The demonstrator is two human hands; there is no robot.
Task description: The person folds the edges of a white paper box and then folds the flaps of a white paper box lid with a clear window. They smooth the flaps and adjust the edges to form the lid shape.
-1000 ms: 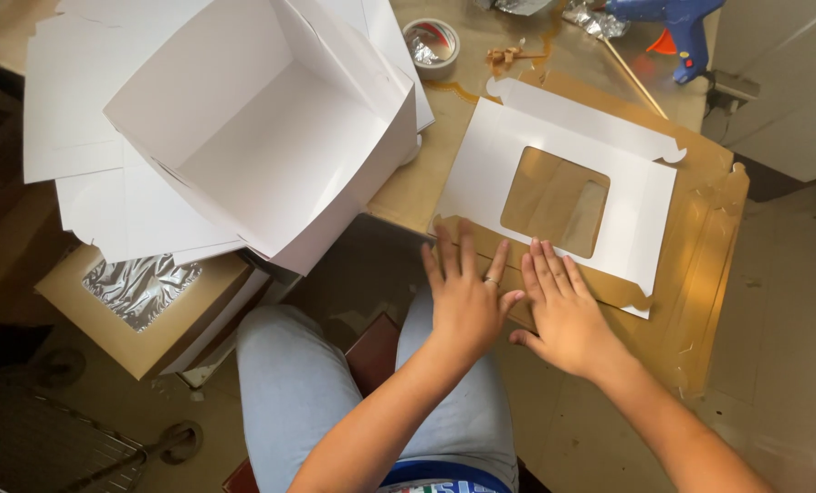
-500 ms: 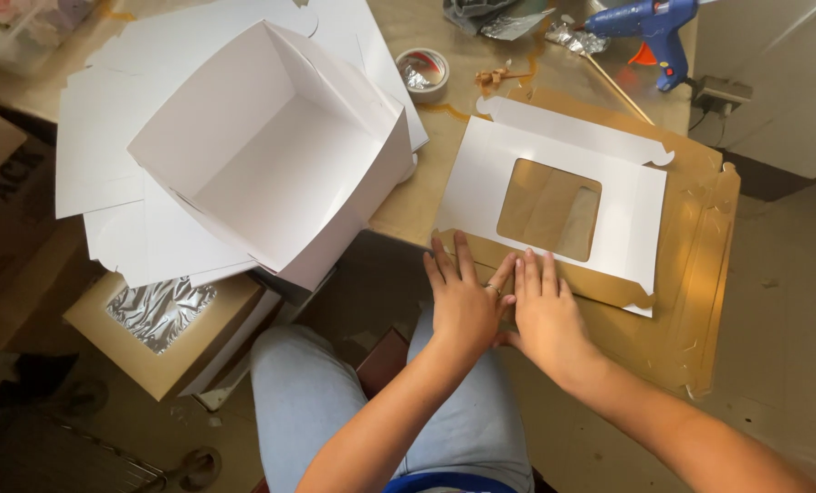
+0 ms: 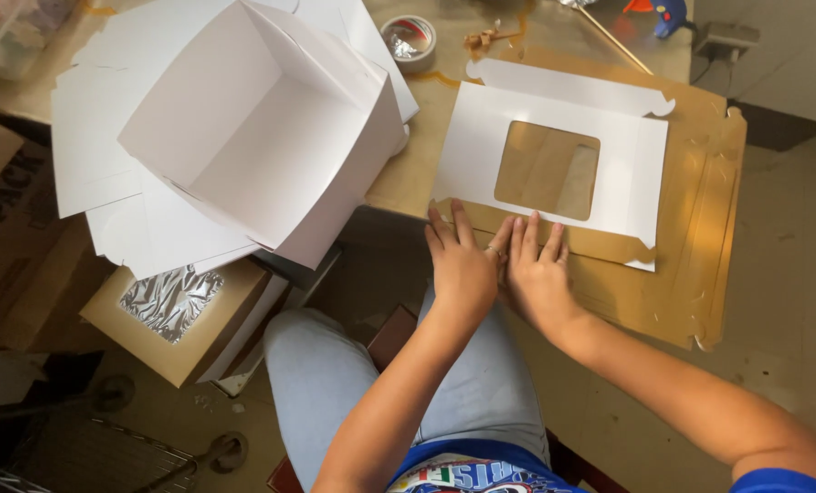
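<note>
Brown card covers the worktop [image 3: 700, 228], and on it lies a flat white box lid [image 3: 481, 155] with a square window cut in its middle. Both hands lie flat on the near flap of that lid: the left hand [image 3: 461, 265] and the right hand [image 3: 537, 278] sit side by side, touching, fingers spread, neither grip closed around anything. An assembled white box [image 3: 262, 137] stands tilted on a stack of white sheets [image 3: 88, 155] to the left. A tape roll [image 3: 409, 41] lies beyond; what looks like a glue gun [image 3: 668, 13] lies at the far edge. A brown windowed box [image 3: 184, 319] sits below.
</note>
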